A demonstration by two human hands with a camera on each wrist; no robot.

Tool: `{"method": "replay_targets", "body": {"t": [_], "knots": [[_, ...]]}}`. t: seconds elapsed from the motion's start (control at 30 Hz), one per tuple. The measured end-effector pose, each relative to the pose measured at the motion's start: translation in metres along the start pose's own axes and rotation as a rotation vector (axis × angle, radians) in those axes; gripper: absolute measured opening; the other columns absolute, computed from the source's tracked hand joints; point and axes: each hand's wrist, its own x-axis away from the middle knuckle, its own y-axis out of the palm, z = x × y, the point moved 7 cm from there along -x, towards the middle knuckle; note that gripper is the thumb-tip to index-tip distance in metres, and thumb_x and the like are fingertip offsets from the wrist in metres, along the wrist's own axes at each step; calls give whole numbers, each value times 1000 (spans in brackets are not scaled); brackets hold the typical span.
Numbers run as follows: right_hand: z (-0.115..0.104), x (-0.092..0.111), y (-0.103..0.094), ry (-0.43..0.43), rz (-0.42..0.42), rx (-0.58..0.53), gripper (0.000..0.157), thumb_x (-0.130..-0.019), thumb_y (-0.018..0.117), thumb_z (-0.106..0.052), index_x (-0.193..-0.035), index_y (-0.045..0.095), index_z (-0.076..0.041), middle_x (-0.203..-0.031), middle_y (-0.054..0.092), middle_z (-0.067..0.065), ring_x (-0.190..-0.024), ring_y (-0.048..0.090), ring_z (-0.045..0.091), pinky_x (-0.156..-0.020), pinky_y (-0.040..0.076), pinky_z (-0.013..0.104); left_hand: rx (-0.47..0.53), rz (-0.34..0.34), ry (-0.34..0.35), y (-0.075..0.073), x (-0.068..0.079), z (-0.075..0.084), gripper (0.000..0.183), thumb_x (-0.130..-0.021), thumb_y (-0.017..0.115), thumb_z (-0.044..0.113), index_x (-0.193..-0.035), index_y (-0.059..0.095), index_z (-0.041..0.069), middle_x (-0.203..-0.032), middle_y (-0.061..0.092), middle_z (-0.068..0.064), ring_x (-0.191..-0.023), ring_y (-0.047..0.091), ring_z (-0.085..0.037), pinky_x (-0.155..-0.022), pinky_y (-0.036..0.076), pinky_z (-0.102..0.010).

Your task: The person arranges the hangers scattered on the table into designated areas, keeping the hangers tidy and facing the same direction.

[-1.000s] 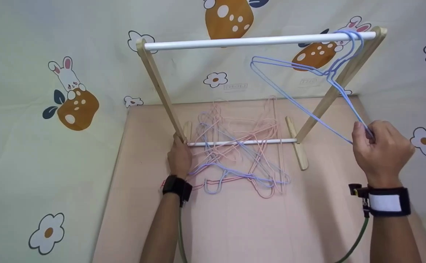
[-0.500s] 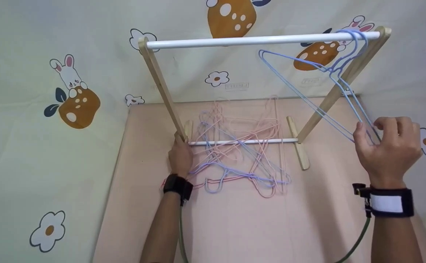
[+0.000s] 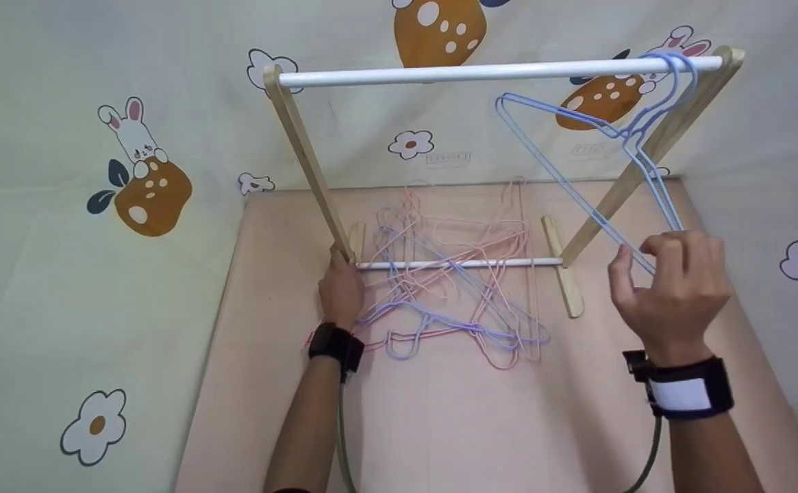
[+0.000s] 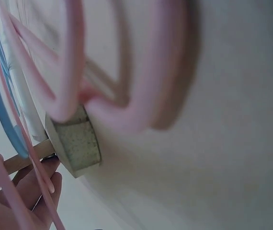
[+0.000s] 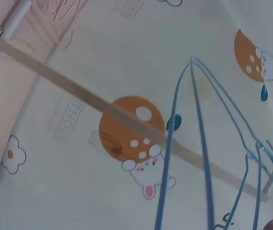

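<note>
The left hand grips the rack low on its left post; the right hand, thumb and fingers apart, is by the blue hangers at the rack's right.

Soft, diffuse light, faint shadows, left wrist view dimmest (nearest pink hanger blurry).

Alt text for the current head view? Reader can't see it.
Two blue hangers hang near the right end of a rack's white top bar, their near ends behind a person's right hand. The left hand grips the base of the left wooden post. Below, pink, blue and purple hangers lie tangled around the lower bar.
</note>
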Motion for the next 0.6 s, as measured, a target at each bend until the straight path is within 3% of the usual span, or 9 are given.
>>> {"method": "replay_targets", "body": {"t": [0.13,0.3,0.47,0.6], "knots": [[-15,21,23,-104,-119,-109,27,-92,64,-21,-88,64,6,-87,65,25,-72,54,47,-56,38,55,5,-13,-10,0,0,-1,37,-114,53,13,-148,47,-1,-116,72,-27,-84,75,-51,-69,59,-63],[-31,60,61,-152,-381,-243,22,-93,68,-18,-99,69,3,-100,71,19,-86,64,41,-63,54,52,15,-15,-14,0,0,0,39,-115,53,14,-150,45,-1,-116,72,-27,-86,75,-51,-70,59,-64],[-47,109,97,-193,-616,-293,19,-93,73,-17,-104,70,-2,-105,69,12,-95,67,34,-74,60,48,9,-2,-6,0,1,1,40,-114,55,13,-150,46,-3,-116,72,-28,-86,75,-51,-69,59,-64],[-55,145,118,-199,-756,-312,19,-94,77,-15,-109,71,-6,-107,69,8,-96,66,29,-76,60,43,0,4,-13,0,1,1,42,-113,55,10,-151,45,-3,-116,72,-28,-85,75,-51,-69,59,-64]]}}
